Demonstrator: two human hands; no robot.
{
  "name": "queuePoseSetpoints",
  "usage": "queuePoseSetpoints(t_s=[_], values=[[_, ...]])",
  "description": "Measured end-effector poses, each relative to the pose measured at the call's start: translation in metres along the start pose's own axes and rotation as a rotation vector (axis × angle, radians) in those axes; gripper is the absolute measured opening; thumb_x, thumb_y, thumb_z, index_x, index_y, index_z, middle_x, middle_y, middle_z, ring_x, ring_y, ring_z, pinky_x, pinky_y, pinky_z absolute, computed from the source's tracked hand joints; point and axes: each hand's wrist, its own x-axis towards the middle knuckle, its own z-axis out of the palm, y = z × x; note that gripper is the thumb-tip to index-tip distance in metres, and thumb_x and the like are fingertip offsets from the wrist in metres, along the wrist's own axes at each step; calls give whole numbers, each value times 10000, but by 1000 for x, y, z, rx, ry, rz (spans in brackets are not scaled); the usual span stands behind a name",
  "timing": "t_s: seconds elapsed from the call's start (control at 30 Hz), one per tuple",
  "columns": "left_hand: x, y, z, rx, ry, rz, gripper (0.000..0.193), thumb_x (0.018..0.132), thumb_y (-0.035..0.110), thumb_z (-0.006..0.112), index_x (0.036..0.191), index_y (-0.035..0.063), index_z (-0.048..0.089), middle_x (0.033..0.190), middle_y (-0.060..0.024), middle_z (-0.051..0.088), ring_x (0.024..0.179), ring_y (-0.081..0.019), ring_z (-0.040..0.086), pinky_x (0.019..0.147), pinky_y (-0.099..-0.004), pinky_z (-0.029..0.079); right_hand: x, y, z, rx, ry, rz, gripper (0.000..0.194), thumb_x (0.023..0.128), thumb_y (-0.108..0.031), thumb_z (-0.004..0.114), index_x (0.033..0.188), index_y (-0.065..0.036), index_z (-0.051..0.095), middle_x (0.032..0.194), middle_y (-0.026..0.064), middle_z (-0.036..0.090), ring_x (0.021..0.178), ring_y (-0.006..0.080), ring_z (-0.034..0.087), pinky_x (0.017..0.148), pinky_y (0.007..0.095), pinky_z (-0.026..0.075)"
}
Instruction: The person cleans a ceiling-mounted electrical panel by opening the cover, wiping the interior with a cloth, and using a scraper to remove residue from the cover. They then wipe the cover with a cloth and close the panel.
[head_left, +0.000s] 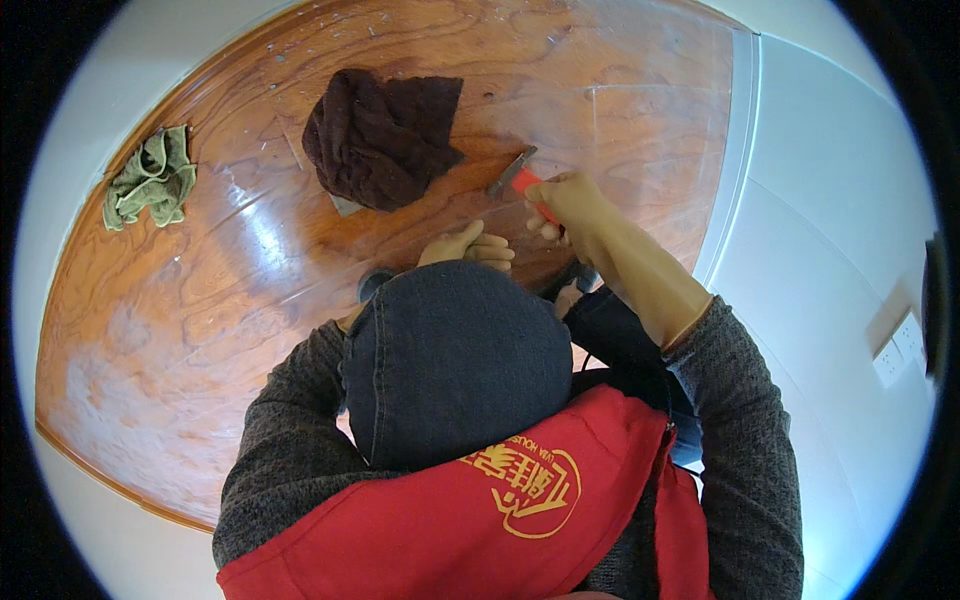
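Note:
My right hand (566, 202) grips the red handle of a scraper (529, 182). Its dark, wide blade (512, 171) is turned down at the wood-patterned floor (480, 214); whether the edge touches it I cannot tell. Just beyond my raised knee, my left hand (466, 247) hovers low with nothing seen in it, thumb spread from the fingers. Part of that hand and its wrist are hidden behind the knee. A crumpled dark brown towel (375, 142) lies on the floor ahead of my left hand, with a small pale flat piece (345, 206) sticking out from under it.
A green cloth (154, 180) lies by the wooden skirting at the left wall. Whitish residue (120, 390) smears the floor at lower left, and small debris (341, 34) is scattered at the far side. On the right, a white wall (817, 187) carries sockets (898, 349).

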Motion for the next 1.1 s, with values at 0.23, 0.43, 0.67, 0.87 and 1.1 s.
queuePoseSetpoints(t_s=[0.23,0.43,0.67,0.87,1.1], values=[[-10,4,-1,70,-18,48,493,1086,410,501,1177,-51,650,1057,-193,741,908,-230,747,770,-344,650,5,14,-7,31,-61,-29,274,951,-278,654,1065,-31,678,759,105,694,477,127,553,420,290,373],[-29,9,-20,237,-160,14,487,1097,423,478,1183,-9,683,1013,-117,758,887,-178,738,759,-289,615,-10,52,-27,162,-242,-274,403,1057,-357,582,1337,-68,594,937,55,704,685,113,641,551,243,483],[-39,34,-12,500,-235,342,412,1062,340,591,1255,-15,666,1112,-111,736,1020,-166,699,881,-310,575,-19,51,-12,368,-519,-437,442,1090,-354,531,1464,-124,486,1186,49,670,1051,159,681,843,316,586],[-51,67,4,568,-71,729,370,1039,258,631,1302,0,660,1184,-91,719,1085,-163,676,945,-316,541,-18,47,17,443,-617,-473,454,1084,-338,549,1471,-114,472,1260,57,635,1177,173,624,949,392,576],[-81,84,1,371,21,932,281,1045,142,591,1244,-28,693,1123,-126,754,1019,-197,731,922,-320,578,-22,44,23,396,-700,-583,453,1079,-305,564,1445,-50,489,1256,103,625,1191,206,620,1051,420,531]])
